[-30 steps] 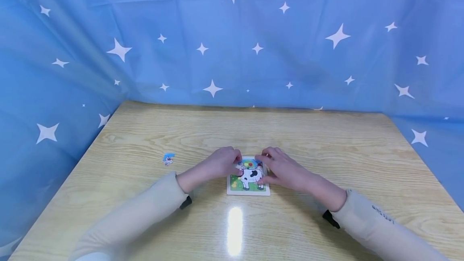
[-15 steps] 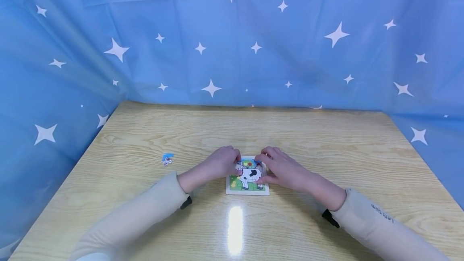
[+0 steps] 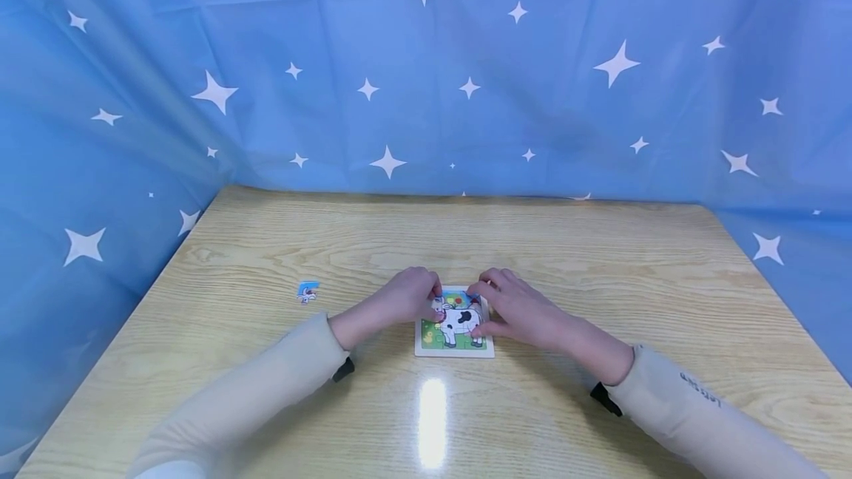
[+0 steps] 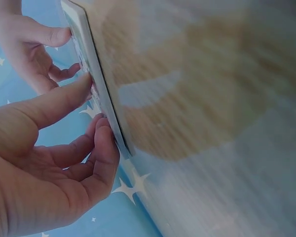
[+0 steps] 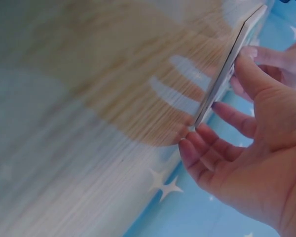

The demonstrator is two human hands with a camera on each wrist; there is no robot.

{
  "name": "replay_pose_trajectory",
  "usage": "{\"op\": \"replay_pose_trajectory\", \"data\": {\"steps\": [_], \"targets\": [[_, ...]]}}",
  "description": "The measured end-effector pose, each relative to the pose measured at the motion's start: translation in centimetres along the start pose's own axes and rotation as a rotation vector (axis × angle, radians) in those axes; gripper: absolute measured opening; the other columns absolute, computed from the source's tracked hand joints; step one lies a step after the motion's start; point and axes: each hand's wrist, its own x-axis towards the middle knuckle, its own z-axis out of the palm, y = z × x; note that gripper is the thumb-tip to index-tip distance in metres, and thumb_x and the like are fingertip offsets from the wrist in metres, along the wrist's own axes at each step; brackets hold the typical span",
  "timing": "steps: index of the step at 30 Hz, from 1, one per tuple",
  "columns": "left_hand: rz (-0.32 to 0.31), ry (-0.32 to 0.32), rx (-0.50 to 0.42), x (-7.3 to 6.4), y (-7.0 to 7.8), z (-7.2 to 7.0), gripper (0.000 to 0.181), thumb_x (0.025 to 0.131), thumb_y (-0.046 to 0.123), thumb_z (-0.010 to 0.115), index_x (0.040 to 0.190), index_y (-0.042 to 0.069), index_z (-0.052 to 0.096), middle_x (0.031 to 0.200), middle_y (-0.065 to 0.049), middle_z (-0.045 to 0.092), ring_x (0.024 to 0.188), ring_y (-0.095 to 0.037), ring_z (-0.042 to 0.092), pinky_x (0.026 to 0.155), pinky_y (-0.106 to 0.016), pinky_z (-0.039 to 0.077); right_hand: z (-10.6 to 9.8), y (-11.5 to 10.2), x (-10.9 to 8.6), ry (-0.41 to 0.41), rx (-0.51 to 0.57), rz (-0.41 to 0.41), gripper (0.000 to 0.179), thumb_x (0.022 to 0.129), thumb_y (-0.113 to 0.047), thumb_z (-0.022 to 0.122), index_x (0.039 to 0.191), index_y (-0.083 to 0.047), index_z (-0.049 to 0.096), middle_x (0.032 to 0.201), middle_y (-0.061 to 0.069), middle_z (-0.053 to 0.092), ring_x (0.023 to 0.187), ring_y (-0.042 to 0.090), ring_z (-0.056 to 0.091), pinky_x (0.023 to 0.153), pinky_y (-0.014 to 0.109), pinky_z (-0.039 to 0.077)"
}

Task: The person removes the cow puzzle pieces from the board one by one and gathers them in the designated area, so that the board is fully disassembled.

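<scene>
A small framed jigsaw puzzle with a black-and-white cow lies flat on the table. My left hand is at its upper left, thumb on the picture and curled fingers at the far edge. From the right, my right hand holds the other side: its thumb presses the cow's rear and a fingertip touches the upper right corner. Both wrist views show the board edge-on between thumb and fingers. The upper left of the picture is partly hidden by my left hand.
One loose puzzle piece, blue and white, lies on the wooden table left of the puzzle. A blue curtain with white stars hangs behind and at both sides. Light glares on the tabletop in front.
The head view has shifted very slightly. Both hands stay at the puzzle in almost the same pose, and the loose piece lies where it was.
</scene>
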Motion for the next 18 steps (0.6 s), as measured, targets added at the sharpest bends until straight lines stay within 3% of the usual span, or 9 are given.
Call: {"op": "replay_pose_trajectory", "data": {"steps": [8,18], "targets": [[-0.029,-0.014,-0.017,0.3,0.0,-0.1,0.03,0.09,0.01,0.093,0.11,0.0,0.072,0.089,-0.002,0.06,0.083,-0.016,0.053,0.082,-0.031,0.051,2.8,3.3,0.0,0.007,-0.006,0.012,0.065,0.097,-0.063,0.077,0.138,-0.014,0.069,0.129,0.007,0.06,0.107,0.023,0.055,0.088,0.046,0.054],[-0.028,-0.016,-0.066,0.4,-0.2,0.0,0.027,0.091,0.003,0.09,0.106,0.001,0.068,0.091,-0.003,0.058,0.085,-0.017,0.052,0.08,-0.029,0.048,2.4,2.7,-0.1,-0.011,-0.028,0.006,0.061,0.098,-0.055,0.081,0.14,-0.012,0.067,0.131,0.008,0.06,0.108,0.023,0.055,0.09,0.046,0.053]]}}
